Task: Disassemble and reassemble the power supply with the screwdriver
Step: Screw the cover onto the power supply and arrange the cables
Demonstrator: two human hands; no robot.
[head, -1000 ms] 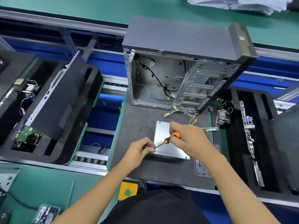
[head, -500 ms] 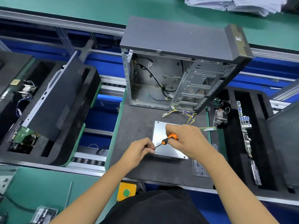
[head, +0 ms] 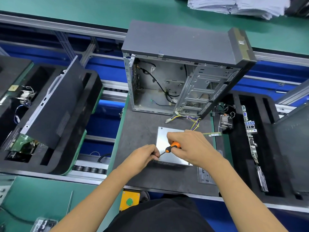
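Black mat (head: 142,131), near centre: left hand (head: 142,159) curled at the near-left corner of the supply (head: 164,141), fingertips pinched round the driver's bare shank right at the tip. Cannot tell whether a screw sits under them. Steel box lying flat, just near of the open case (head: 184,72), wires trailing off its far right corner. Driver (head: 170,148) slanting down and left, long axis running from the right hand toward the left, tip low, orange handle high. Right hand (head: 192,148) wrapped round that handle, over the box's right half. Next turn likely hinges on tip staying seated at that corner; left hand nearer the screw point.
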